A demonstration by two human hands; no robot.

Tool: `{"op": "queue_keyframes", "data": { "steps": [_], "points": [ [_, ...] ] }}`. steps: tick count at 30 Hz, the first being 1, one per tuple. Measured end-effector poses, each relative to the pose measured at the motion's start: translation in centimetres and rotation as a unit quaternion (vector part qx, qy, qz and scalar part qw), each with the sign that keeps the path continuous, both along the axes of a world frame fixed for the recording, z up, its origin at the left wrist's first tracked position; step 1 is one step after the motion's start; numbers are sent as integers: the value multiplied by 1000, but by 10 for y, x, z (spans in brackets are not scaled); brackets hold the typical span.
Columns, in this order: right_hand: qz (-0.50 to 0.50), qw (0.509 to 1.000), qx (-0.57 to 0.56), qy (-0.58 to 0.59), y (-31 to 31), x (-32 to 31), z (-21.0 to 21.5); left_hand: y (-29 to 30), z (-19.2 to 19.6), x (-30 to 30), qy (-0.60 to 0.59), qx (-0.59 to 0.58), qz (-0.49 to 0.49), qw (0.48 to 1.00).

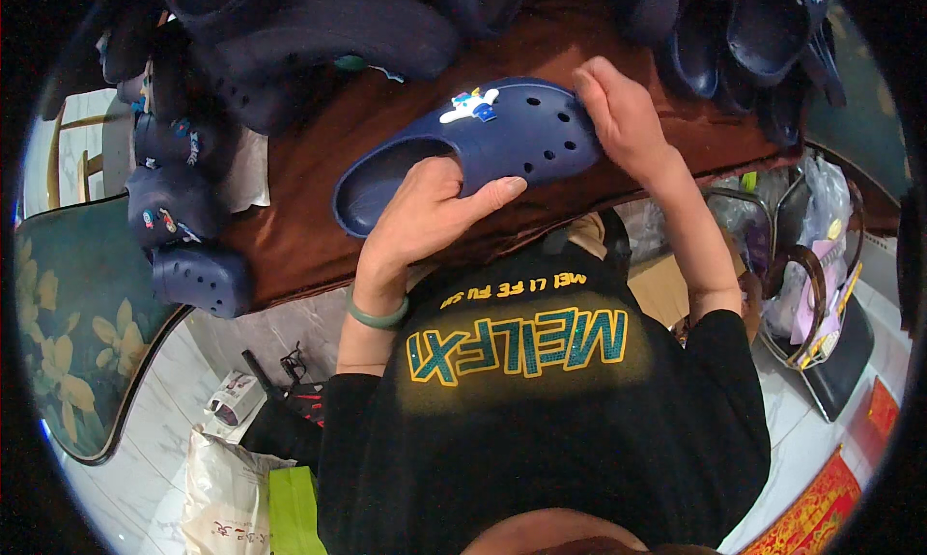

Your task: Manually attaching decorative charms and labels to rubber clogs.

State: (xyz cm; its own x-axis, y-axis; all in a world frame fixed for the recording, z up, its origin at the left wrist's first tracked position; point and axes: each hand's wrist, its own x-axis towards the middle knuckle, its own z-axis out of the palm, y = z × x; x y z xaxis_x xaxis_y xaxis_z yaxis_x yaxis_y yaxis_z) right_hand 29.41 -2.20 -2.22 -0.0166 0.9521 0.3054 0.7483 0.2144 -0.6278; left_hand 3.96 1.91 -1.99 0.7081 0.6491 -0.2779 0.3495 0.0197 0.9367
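Observation:
A dark blue clog (512, 120) with round holes is held tilted above the brown cloth, its toe toward the right. On its upper sits a white and blue cartoon charm (470, 106). My left hand (425, 202) has its fingers inside the foot opening and its thumb along the outer side, gripping the shoe. At the toe end, my right hand (626, 120) is closed against the clog, thumb uppermost; part of its fingers is hidden. A green bangle (377, 315) circles my left wrist.
The brown cloth (299, 241) covers the table before me. More dark blue clogs (198, 275) are piled along its left, and others (768, 33) at the far right. Floral chair backs (92, 333) stand at the left. A wire basket (816, 294) of plastic bags sits at right.

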Motion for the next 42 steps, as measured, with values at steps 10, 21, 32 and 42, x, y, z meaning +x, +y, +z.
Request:
{"op": "queue_keyframes", "data": {
  "steps": [10,21,32,42],
  "points": [
    [69,994,-63,-50,32,24,-2,3,27,-1,-102,-276,120,948],
    [255,967,20,-20,34,-48,33,-7,20,6,-252,-309,146,906],
    [135,989,18,-53,47,-74,18,-6,2,4,-213,-271,150,927],
    [-2,981,-147,127,40,-45,21,-7,9,0,-216,-284,104,928]
  ]
}}
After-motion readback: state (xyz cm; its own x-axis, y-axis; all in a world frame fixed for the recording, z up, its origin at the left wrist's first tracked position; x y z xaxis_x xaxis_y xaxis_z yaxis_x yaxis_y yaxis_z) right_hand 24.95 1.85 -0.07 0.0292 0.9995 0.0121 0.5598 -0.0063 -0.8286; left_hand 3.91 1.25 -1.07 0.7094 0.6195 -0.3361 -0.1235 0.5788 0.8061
